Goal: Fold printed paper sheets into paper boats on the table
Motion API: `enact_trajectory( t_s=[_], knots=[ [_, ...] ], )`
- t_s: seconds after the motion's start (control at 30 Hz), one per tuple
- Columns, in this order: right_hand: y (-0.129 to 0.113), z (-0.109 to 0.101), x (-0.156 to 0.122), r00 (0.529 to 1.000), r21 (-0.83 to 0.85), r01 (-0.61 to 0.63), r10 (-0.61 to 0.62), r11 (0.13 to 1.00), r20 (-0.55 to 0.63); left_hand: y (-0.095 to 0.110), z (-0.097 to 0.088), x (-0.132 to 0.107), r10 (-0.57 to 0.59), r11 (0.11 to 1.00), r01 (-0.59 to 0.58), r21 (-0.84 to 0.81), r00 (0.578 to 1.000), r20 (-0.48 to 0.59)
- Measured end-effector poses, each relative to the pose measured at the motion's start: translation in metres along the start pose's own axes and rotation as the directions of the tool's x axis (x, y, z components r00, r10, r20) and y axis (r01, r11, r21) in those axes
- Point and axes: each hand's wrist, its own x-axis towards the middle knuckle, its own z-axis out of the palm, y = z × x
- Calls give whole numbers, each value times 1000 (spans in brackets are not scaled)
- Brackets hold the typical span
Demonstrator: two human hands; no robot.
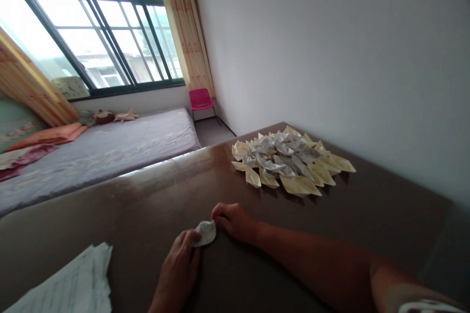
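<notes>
Between my two hands is a small folded piece of pale paper (206,233), partly rounded in outline, just above or on the dark brown table (147,215). My left hand (180,259) pinches its left side between thumb and fingers. At the paper's upper right edge, the fingertips of my right hand (233,220) are closed on it. Beyond my right hand lies a heap of folded paper boats (282,156), some white with print and some yellowish. A stack of printed sheets (79,283) rests at the lower left, apart from my left hand.
A bed (147,132) with a lilac sheet stands past the table's far edge, below a window (121,39). In the corner is a pink chair (200,99). A white wall (330,58) runs along the table's right side.
</notes>
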Motion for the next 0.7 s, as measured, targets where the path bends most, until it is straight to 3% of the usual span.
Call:
enact_trajectory(
  t_s=[0.1,0.17,0.23,0.3,0.37,0.47,0.53,0.57,0.63,0.7],
  knots=[
    [-13,-17,10,1000,-121,-19,17,992,-16,-1,-4,1,-7,998,2,-60,995,-95],
    [-24,-48,16,998,-175,-17,8,984,-56,3,-13,4,-34,994,15,-111,985,-171],
    [-34,-92,16,989,-244,-45,8,969,-150,12,-29,6,-42,991,10,-133,970,-238],
    [-37,-142,9,921,-473,-200,1,858,-389,26,-49,6,-18,993,-15,-116,960,-280],
    [-34,-186,-3,800,-581,-409,-30,703,-599,41,-72,3,-25,997,1,-77,948,-317],
    [-20,-225,-23,683,-625,-637,-47,451,-729,55,-108,-4,-51,998,55,1,927,-372],
    [-13,-231,-33,706,-674,-680,7,291,-709,52,-132,-12,-63,993,99,69,910,-410],
    [-10,-228,-38,766,-737,-631,45,242,-642,46,-143,-17,-86,983,146,107,895,-437],
    [-8,-215,-45,853,-828,-514,34,225,-520,26,-163,-30,-138,959,231,164,887,-441],
    [-6,-196,-52,896,-875,-391,-98,285,-432,-1,-179,-49,-264,913,350,211,900,-347]
  ],
)
